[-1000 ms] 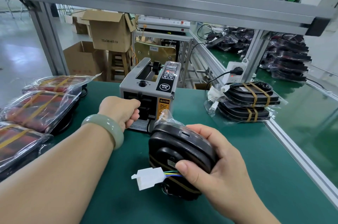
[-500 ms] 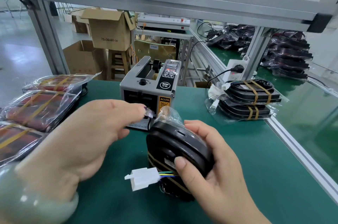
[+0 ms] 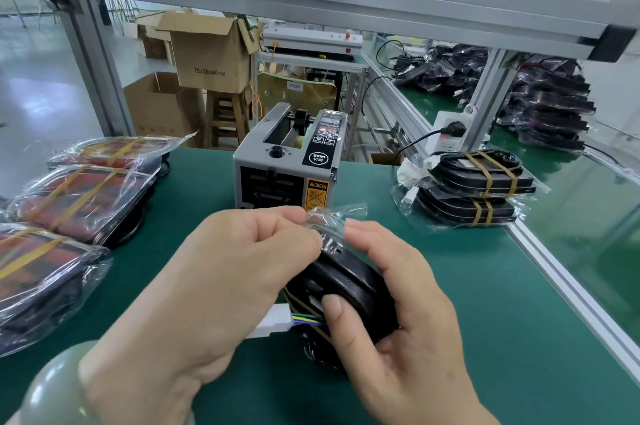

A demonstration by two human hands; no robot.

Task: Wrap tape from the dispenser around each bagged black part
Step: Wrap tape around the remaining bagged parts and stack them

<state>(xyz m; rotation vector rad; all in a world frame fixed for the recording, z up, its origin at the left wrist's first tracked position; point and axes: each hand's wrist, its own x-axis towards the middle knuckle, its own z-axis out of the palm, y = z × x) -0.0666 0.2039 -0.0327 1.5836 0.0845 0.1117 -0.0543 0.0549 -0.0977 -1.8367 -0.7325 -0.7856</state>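
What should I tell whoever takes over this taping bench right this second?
Left hand pinches the bag's top on the bagged black part; whether tape is between the fingers is unclear.
Right hand grips that part over the table, on the near side of the tape dispenser.
Done: two taped parts stacked at right; taped bags at left.
To do: finish wrapping this one, then set it aside.

Two hands: left hand (image 3: 225, 286), right hand (image 3: 398, 338); one tape dispenser (image 3: 277, 175); one bagged black part (image 3: 346, 279) in hand; two taped black parts (image 3: 485, 175) stacked at right; three bagged red parts (image 3: 79, 196) at left; one white connector (image 3: 273, 320); one bangle (image 3: 52, 386); one wooden stool (image 3: 227, 119).
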